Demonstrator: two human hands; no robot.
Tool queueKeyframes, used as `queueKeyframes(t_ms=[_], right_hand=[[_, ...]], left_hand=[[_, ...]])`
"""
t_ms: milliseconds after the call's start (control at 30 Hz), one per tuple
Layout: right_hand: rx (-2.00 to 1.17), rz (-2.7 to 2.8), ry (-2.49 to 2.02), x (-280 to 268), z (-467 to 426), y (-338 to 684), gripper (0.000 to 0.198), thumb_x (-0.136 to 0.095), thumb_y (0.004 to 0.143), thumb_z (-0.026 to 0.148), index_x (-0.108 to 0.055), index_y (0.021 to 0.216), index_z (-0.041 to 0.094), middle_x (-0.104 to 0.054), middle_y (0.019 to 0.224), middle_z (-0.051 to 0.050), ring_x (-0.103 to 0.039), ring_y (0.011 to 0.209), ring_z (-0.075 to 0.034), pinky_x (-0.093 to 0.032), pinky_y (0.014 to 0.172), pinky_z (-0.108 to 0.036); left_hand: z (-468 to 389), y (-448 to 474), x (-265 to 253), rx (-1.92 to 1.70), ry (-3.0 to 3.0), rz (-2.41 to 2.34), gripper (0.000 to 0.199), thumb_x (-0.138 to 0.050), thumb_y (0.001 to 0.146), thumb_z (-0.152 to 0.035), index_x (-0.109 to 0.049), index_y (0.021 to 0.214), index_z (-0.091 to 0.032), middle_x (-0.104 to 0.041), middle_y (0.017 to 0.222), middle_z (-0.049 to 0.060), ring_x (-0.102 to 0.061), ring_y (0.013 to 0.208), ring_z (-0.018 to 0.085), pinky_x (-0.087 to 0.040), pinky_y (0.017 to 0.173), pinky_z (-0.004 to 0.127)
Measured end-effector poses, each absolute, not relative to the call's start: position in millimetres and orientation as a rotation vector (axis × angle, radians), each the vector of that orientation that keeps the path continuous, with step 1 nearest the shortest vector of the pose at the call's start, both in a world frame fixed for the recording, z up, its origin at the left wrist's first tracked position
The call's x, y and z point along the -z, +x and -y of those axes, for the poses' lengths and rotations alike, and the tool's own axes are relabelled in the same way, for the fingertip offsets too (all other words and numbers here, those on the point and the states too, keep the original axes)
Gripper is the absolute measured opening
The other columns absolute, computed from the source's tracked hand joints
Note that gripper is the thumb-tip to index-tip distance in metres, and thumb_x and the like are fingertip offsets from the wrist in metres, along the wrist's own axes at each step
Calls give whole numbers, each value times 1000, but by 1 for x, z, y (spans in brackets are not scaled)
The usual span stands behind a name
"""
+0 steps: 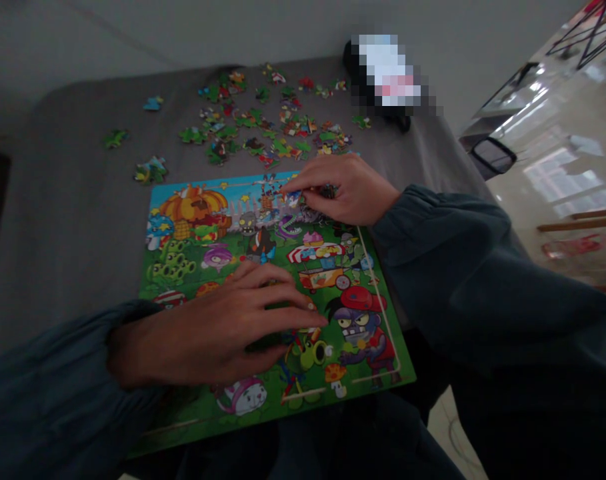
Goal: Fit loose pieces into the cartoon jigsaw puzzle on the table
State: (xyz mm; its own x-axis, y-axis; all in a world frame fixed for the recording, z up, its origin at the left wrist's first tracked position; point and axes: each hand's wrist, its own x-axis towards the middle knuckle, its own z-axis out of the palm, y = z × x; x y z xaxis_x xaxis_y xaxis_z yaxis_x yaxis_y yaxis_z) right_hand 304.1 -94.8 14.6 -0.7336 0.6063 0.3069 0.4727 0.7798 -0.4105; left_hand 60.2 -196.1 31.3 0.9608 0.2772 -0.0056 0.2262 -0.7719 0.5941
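Note:
A colourful jigsaw puzzle board point(313, 260) with cartoon plants and zombies lies at the table's front edge, tilted a little in view. My left hand point(227, 320) rests palm down over its lower middle, fingers stretched and apart, covering part of the picture. At the board's top right, my right hand point(345, 187) pinches a small blue and white puzzle piece point(293, 197) between thumb and index finger. The piece is at or just above the board's surface; I cannot tell whether it touches. The other fingers of that hand are curled.
Several loose puzzle pieces point(283, 127) are scattered behind the board on the grey cloth-covered table point(73, 233). More pieces point(151, 169) lie left of them. A phone point(385, 70) with a blurred screen stands at the back right, near the wall. Beyond the right edge is a shiny floor.

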Motion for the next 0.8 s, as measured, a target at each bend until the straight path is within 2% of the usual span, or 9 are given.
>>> queueKeyframes(t_ms=[167, 367, 467, 600, 800], right_hand=[[-421, 2557, -808, -14, 94, 304, 33, -46, 93, 16, -69, 117, 18, -69, 95, -6, -62, 91, -19, -48, 89, -36], [-474, 2568, -862, -15, 95, 304, 33, -47, 93, 18, -67, 119, 22, -68, 100, -5, -61, 95, -19, -46, 93, -34], [-465, 2571, -858, -15, 95, 304, 34, -46, 93, 16, -67, 119, 21, -68, 100, -5, -61, 94, -19, -46, 94, -34], [-436, 2577, -840, -14, 95, 304, 34, -46, 93, 16, -68, 119, 20, -67, 96, -5, -61, 94, -19, -47, 92, -35], [-426, 2577, -855, -15, 95, 304, 33, -47, 93, 17, -68, 118, 21, -68, 94, -5, -61, 92, -19, -48, 92, -36]], left_hand=[[197, 60, -30, -96, 2492, -332, 43, -58, 90, -15, -56, 130, -31, -68, 119, 1, -53, 116, 23, -34, 102, 41], [197, 64, -33, -105, 2436, -277, 44, -56, 88, -8, -59, 126, -29, -71, 113, 1, -57, 117, 20, -39, 97, 34], [197, 64, -33, -117, 2464, -282, 38, -63, 89, -20, -60, 126, -28, -69, 119, 2, -56, 117, 22, -39, 99, 35], [203, 64, -29, -144, 2583, -365, 43, -67, 88, -37, -57, 129, -28, -67, 122, 4, -56, 113, 25, -39, 98, 40], [212, 66, -28, -198, 2686, -394, 29, -57, 95, -31, -59, 124, -26, -71, 107, 2, -59, 104, 24, -41, 94, 39]])
